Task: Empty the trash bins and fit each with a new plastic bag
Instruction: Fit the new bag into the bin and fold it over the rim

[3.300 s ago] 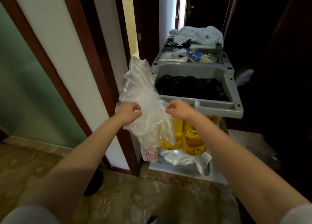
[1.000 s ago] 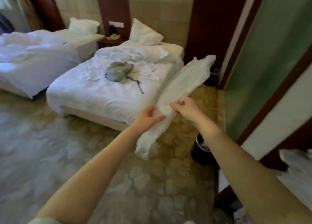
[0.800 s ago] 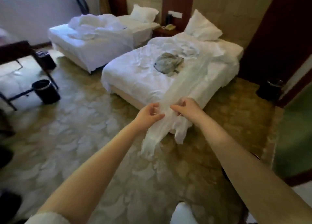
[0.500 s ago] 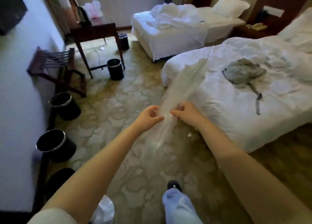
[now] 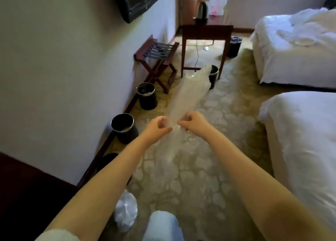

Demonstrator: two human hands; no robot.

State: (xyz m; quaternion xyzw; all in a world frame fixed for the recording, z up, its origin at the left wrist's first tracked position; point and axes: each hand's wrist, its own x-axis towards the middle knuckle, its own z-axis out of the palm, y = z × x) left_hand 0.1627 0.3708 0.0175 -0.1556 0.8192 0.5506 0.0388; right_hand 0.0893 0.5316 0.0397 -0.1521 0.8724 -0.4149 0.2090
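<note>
**A:** Both your hands are out in front, close together. Your left hand has its fingers curled into one edge of the clear plastic bag, and your right hand pinches the other.

**B:** The bag rises up and away from that grip as a long narrow strip. Its lower end dangles beneath your hands over the patterned carpet.

**A:** Bins now. There are 2 black ones along the wall on your left: the near bin just beside your left forearm, and the next bin by the luggage rack.

**B:** And 2 more around the wooden table. The third bin is at its front leg, partly behind the bag's top. The fourth bin stands beyond the table, near the far bed.

**A:** A crumpled white bag lies on the floor under your left arm.

**B:** The near bed runs along your right.
</note>
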